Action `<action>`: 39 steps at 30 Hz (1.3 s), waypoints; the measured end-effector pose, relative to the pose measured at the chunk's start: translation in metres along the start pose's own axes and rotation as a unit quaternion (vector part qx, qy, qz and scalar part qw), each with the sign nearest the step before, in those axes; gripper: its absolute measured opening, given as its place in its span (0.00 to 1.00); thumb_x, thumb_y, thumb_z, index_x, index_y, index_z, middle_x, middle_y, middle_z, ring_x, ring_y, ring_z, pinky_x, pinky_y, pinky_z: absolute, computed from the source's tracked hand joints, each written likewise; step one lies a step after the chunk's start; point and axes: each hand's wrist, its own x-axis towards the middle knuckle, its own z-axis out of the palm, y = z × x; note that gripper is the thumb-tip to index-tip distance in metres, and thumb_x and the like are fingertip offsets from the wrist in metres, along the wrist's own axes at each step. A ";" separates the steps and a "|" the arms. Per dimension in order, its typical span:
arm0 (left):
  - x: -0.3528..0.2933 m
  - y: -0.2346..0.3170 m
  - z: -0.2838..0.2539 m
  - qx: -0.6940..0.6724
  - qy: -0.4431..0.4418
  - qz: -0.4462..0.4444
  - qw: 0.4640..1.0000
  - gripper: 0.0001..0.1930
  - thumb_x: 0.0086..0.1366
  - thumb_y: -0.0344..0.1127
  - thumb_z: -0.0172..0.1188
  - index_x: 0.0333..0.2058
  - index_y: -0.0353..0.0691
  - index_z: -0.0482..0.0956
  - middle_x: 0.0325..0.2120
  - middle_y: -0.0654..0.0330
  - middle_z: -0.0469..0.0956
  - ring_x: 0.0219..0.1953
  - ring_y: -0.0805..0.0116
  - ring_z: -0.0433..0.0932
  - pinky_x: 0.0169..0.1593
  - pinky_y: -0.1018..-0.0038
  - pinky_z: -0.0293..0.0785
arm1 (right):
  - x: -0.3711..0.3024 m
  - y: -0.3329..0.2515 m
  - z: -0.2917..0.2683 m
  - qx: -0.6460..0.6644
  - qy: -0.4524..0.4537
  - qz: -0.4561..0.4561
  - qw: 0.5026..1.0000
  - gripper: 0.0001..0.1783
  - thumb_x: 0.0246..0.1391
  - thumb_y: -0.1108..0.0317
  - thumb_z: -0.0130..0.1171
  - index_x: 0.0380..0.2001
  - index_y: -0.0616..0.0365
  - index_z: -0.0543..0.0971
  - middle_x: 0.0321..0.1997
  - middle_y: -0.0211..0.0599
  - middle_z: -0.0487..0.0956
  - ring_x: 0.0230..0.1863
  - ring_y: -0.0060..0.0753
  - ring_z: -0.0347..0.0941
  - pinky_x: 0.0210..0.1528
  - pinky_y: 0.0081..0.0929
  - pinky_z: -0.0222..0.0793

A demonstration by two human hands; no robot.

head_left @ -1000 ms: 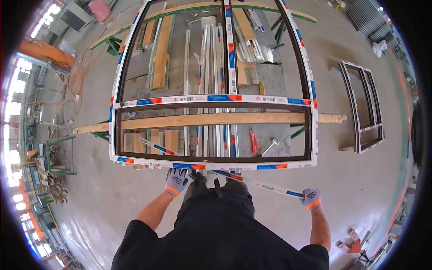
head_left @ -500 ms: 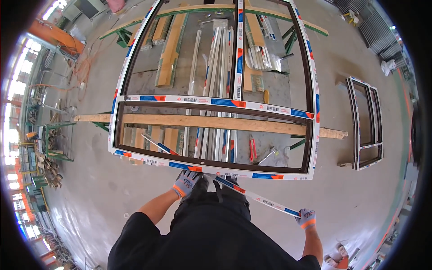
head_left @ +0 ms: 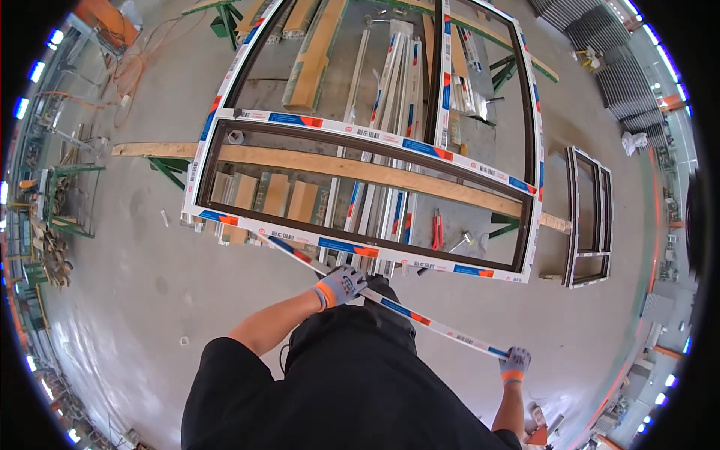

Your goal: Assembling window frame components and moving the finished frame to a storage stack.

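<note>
Currently both gloved hands closed on one long thin white strip with blue-and-red film (head_left: 420, 319): left hand (head_left: 341, 285) wraps its middle, right hand (head_left: 514, 364) grips the far end. Strip runs diagonally just beside the large white-and-brown window frame (head_left: 360, 251) on trestles.

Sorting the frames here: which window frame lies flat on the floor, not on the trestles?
The small dark frame at the right lies on the concrete floor; the big taped frame rests on the wooden beam.
</note>
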 end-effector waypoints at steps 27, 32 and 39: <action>0.260 -0.203 -0.190 0.209 0.255 -0.326 0.886 0.29 0.58 0.30 0.48 0.61 0.38 0.64 0.57 0.48 0.67 0.61 0.47 0.63 0.64 0.53 0.57 | 0.510 -0.033 -0.124 0.116 0.241 -0.117 0.956 0.44 0.46 0.65 0.65 0.67 0.51 0.60 0.71 0.37 0.60 0.71 0.44 0.54 0.71 0.43 0.49; 0.244 -0.234 -0.186 0.163 0.228 -0.346 0.895 0.27 0.63 0.32 0.44 0.62 0.37 0.62 0.61 0.47 0.63 0.64 0.48 0.60 0.68 0.55 0.51 | 0.537 -0.062 -0.126 0.129 0.216 -0.138 0.958 0.46 0.46 0.67 0.65 0.69 0.50 0.58 0.73 0.36 0.58 0.72 0.41 0.53 0.72 0.41 0.48; 0.229 -0.242 -0.202 0.165 0.180 -0.343 0.907 0.30 0.58 0.33 0.52 0.61 0.35 0.65 0.62 0.49 0.63 0.65 0.50 0.59 0.70 0.57 0.49 | 0.536 -0.076 -0.147 0.109 0.194 -0.130 0.966 0.47 0.45 0.65 0.66 0.69 0.54 0.57 0.73 0.36 0.57 0.72 0.42 0.52 0.74 0.38 0.45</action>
